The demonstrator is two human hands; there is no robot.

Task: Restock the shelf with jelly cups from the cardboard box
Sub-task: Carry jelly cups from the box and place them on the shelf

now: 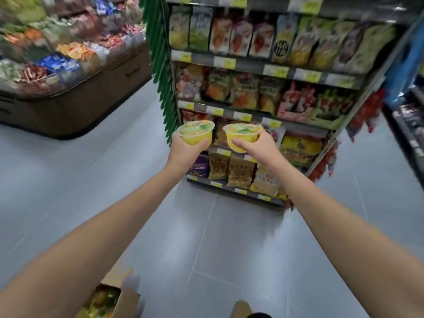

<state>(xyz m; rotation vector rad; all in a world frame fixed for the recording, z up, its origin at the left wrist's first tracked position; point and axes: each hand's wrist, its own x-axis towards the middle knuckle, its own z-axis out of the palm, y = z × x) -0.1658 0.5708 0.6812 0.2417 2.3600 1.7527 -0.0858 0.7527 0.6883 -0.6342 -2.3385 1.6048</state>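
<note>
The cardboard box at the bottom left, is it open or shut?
Open. The cardboard box has its flap raised, and yellow-green jelly cups, blurred, show inside it.

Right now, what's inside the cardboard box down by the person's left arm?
Yellow and green jelly cups show inside the cardboard box, too blurred to count. The left forearm and the picture's bottom edge hide the rest.

Two sealed yellow cups, the left cup [196, 134] and the right cup [243, 137], are held roughly upright, side by side, just before the stocked shelf [250, 64]. The box [125, 302] stands open on the floor at lower left, its yellow-green contents blurred.
</note>
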